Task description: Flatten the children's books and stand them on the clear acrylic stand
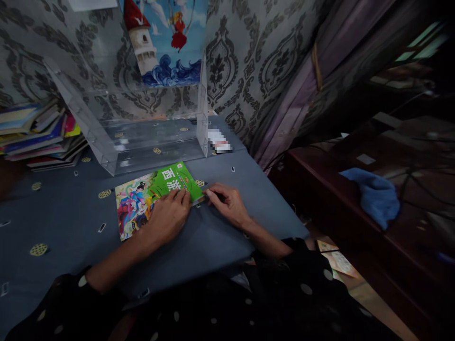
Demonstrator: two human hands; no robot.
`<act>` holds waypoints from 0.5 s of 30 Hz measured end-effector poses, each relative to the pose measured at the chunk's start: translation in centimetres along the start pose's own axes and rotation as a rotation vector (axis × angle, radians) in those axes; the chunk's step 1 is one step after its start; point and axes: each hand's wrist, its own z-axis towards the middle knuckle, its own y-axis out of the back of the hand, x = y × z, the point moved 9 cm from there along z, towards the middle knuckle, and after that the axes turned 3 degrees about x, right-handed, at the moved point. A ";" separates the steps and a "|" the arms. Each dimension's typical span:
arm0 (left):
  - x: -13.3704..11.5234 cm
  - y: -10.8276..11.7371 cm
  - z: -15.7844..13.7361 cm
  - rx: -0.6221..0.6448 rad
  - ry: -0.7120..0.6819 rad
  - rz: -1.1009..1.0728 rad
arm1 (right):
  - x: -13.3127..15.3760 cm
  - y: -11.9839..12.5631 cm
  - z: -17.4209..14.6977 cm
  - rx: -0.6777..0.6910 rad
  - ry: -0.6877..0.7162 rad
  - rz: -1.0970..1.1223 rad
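Dotted sleeves [305, 272] at six o'clock; my left grip [169, 212] lies unclenched on green book [187, 176], eight o'clock, likely steadying it on surface [213, 244]; right grip [227, 204] at its three-o'clock edge, cannot tell whether pinching.

Patterned wallpaper [227, 61] stands beside a tied purple curtain [296, 109] in dim light.

Left hand [171, 213] palm down; right hand [229, 204] loosely curled.

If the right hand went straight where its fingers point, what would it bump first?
Probably the green, colourfully illustrated rectangular paper book; the right hand is close beside its edge, though contact is hard to tell.
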 end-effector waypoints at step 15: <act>10.8 -2.3 -7.9 -0.025 0.286 -0.060 | -0.7 -2.1 -0.1 0.200 -0.028 -0.134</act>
